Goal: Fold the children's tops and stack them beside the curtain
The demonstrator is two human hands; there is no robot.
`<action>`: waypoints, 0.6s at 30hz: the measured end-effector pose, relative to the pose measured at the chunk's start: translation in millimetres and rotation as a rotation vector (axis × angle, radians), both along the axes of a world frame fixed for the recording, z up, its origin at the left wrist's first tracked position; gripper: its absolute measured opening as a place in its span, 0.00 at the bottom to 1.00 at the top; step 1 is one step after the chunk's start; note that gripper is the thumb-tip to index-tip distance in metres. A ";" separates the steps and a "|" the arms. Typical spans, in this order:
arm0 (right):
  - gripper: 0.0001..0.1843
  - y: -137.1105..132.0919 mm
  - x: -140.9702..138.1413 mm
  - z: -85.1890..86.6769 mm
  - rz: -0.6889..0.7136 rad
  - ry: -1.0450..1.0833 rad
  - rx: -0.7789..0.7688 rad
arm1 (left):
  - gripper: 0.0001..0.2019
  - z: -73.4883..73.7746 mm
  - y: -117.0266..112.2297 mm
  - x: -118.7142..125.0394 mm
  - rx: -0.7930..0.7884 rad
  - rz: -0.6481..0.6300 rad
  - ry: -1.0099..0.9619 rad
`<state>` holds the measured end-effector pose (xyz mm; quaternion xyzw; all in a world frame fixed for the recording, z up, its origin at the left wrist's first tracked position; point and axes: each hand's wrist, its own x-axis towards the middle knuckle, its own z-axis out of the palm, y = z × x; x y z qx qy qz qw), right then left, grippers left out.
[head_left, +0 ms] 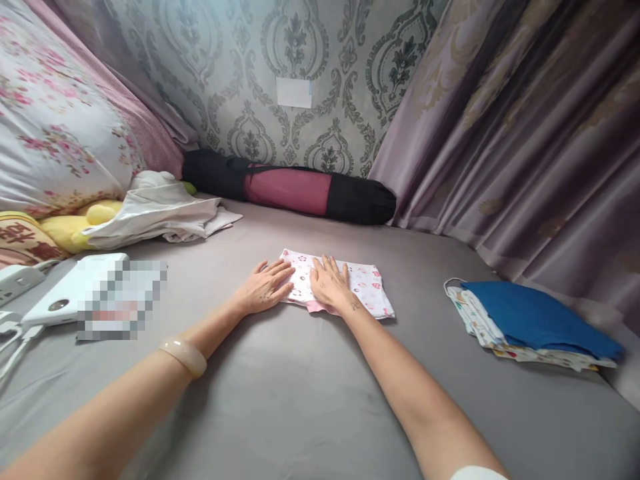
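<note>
A folded white cloth [364,281] with pink and red prints lies flat on the grey sheet [280,400], a bit of plain pink fabric showing at its near edge. My left hand [267,287] rests at the cloth's left end, palm down, fingers stretched toward it. On the middle of the cloth lies my right hand [330,280], flat with its fingers spread. Neither hand grips anything. Parts of the cloth are hidden under both hands. A pale bangle [184,358] circles my left forearm.
Folded fabrics with a blue piece [540,323] on top sit at the right. A black and maroon roll bag [290,190] lies along the wall. At the left are a crumpled light garment [160,210], a white power bank [75,287], cables, a power strip [17,283] and a floral pillow [60,113].
</note>
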<state>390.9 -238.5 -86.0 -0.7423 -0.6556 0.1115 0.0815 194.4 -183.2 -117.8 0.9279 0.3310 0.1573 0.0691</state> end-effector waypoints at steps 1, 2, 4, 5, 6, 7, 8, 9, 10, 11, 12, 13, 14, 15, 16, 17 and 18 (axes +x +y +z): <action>0.31 -2.4 4.4 0.0 -0.006 -0.005 -0.005 | 0.26 0.4 -0.2 0.1 -0.003 0.002 0.007; 0.31 -4.6 8.2 -0.4 -0.010 -0.009 -0.012 | 0.26 0.9 -0.4 0.1 -0.007 0.003 0.014; 0.31 -7.6 13.4 -2.6 -0.018 -0.011 -0.029 | 0.27 1.6 -0.6 0.1 -0.013 0.008 0.026; 0.31 -8.5 14.7 -4.2 -0.021 -0.011 -0.032 | 0.27 1.9 -0.6 0.1 -0.015 0.010 0.032; 0.31 -8.9 15.4 -5.9 -0.023 -0.011 -0.031 | 0.27 2.1 -0.6 0.1 -0.018 0.012 0.038; 0.31 -9.1 15.7 -7.5 -0.026 -0.014 -0.025 | 0.28 2.4 -0.6 0.1 -0.021 0.016 0.042; 0.31 -8.9 15.6 -9.0 -0.028 -0.017 -0.020 | 0.28 2.5 -0.5 0.1 -0.025 0.017 0.046; 0.31 -8.6 15.4 -10.3 -0.030 -0.020 -0.016 | 0.28 2.7 -0.4 0.2 -0.030 0.018 0.049; 0.31 -8.2 15.2 -11.2 -0.031 -0.021 -0.014 | 0.28 2.8 -0.3 0.2 -0.035 0.020 0.052; 0.31 -7.9 15.2 -11.8 -0.032 -0.019 -0.013 | 0.28 2.8 -0.1 0.2 -0.038 0.023 0.057; 0.31 -7.7 15.3 -12.0 -0.033 -0.014 -0.010 | 0.28 2.7 0.0 0.1 -0.041 0.026 0.063; 0.31 -7.6 15.5 -12.0 -0.033 -0.009 -0.007 | 0.28 2.5 0.2 0.1 -0.041 0.030 0.069; 0.31 -7.6 15.8 -11.8 -0.032 -0.004 -0.003 | 0.28 2.3 0.3 0.0 -0.041 0.035 0.074; 0.31 -7.7 16.1 -11.3 -0.032 0.000 -0.002 | 0.27 2.1 0.4 0.1 -0.039 0.038 0.079; 0.31 -8.0 16.4 -10.7 -0.032 0.003 -0.005 | 0.27 1.9 0.4 0.1 -0.037 0.040 0.082; 0.31 -8.5 16.7 -9.9 -0.032 0.006 -0.011 | 0.27 1.8 0.3 0.2 -0.036 0.041 0.085; 0.31 -9.1 17.0 -9.1 -0.033 0.009 -0.020 | 0.27 1.7 0.1 0.4 -0.036 0.041 0.086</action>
